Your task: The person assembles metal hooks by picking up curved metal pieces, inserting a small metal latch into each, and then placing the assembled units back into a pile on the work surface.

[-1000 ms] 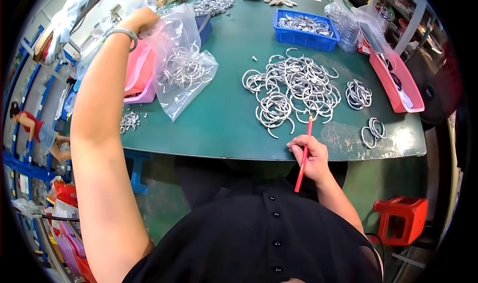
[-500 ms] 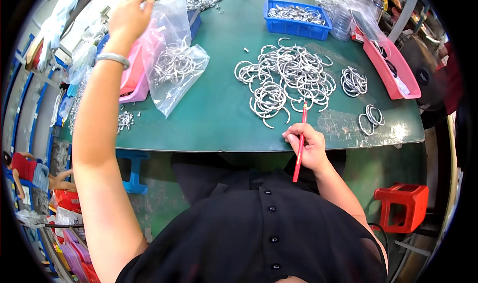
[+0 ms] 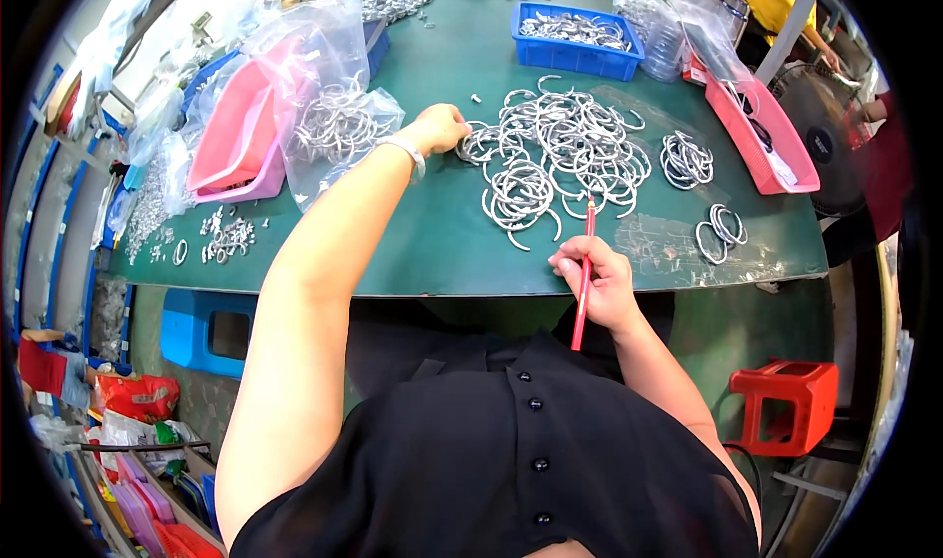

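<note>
On the green surface (image 3: 432, 249): the silver rings (image 3: 580, 145) lie in a wide, loose heap, nearer the person than the blue tray (image 3: 580, 59), which holds metal pieces.
Left hand (image 3: 439, 129): at the heap's left edge, fingers drawn together beside the outermost rings; whether they grasp one, I cannot tell.
Right hand (image 3: 602, 281): fingers grasp a red pencil (image 3: 583, 298), its far end by the heap's near edge.
Set apart: a compact cluster (image 3: 687, 161) and, nearer the person, a smaller group (image 3: 721, 234) lie right of the heap; these look already separated out.
Remaining: most rings seem undivided in the heap, and the clear bag (image 3: 339, 126) holds more, so much appears left.
Surface edges: a pink bin (image 3: 236, 150) stands beside the bag, with small metal fittings (image 3: 229, 239) nearer the person; a pink basket (image 3: 803, 177) sits at the right.
Room: a blue stool (image 3: 187, 332) and a red stool (image 3: 786, 376) stand on the floor, shelving (image 3: 59, 234) lines the left, and a person in yellow (image 3: 781, 3) is beyond the far right.
</note>
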`<control>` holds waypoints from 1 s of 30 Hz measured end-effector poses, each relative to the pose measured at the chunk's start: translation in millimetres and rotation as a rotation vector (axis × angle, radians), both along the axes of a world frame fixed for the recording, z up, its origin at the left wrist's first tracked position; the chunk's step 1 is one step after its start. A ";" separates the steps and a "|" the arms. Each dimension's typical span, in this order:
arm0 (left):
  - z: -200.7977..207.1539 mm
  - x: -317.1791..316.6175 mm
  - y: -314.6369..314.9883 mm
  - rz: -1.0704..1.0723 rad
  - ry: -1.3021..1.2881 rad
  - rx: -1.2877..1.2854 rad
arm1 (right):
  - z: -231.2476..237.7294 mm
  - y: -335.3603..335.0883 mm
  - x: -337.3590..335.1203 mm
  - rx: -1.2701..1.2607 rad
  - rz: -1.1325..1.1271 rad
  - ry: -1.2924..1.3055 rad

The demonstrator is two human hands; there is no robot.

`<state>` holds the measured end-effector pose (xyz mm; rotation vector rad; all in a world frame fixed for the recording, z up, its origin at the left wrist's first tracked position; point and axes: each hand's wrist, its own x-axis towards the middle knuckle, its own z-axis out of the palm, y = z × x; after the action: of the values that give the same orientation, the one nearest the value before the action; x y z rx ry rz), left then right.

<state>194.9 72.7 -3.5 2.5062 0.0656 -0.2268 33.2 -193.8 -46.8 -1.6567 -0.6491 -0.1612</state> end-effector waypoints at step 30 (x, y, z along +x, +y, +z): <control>8.6 -129.2 -56.4 0.075 0.280 -1.277 | 15.8 3.8 -2.7 0.290 0.018 0.284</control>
<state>65.6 16.3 5.1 1.1923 0.0895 -0.4178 30.5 -190.0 -31.0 -1.3604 -0.4033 -0.0041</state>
